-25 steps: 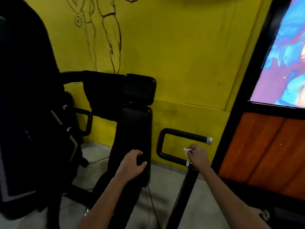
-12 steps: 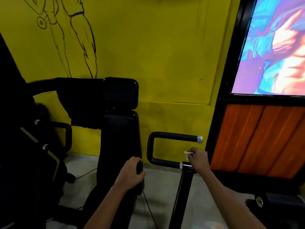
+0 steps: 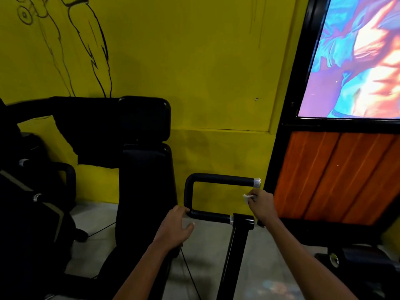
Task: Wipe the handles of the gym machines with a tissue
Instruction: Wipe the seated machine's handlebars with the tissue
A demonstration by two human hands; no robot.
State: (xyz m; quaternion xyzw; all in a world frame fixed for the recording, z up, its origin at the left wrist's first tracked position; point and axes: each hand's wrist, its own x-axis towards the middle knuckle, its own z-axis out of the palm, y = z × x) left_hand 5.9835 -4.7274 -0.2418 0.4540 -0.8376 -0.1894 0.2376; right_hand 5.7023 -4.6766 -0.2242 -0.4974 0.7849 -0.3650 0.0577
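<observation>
status: task in progress, judged as early to middle stage.

my right hand (image 3: 263, 205) pinches a small crumpled white tissue (image 3: 246, 197) between thumb and curled fingers. the tissue sits in the open space between the two bars of the black u-shaped foam-covered handle (image 3: 218, 178), just below the silver end cap (image 3: 257, 182) of the upper bar. it is near the cap but i cannot tell whether it touches the bar; it appears to be just apart.

my left hand (image 3: 175, 229) rests at the lower bend of the same handle, where the lower bar joins the black steel post (image 3: 236, 245). the fingers are relaxed and spread loosely, fingertips at the bar, not wrapped round it. i judge this hand to be steadying the frame.

done: nothing can be confirmed from this view. the foam shows no visible mark that tells wiped from unwiped.

left, as a judgement:
- the upper bar, full length from cap to bend.
- the lower bar, if not covered.
- the second black curved handle (image 3: 69, 182) on the left side of the black padded machine seat (image 3: 145, 182).
- any other machines in the room, which are out of view.

the yellow painted wall (image 3: 194, 83) stands behind the machine.
</observation>
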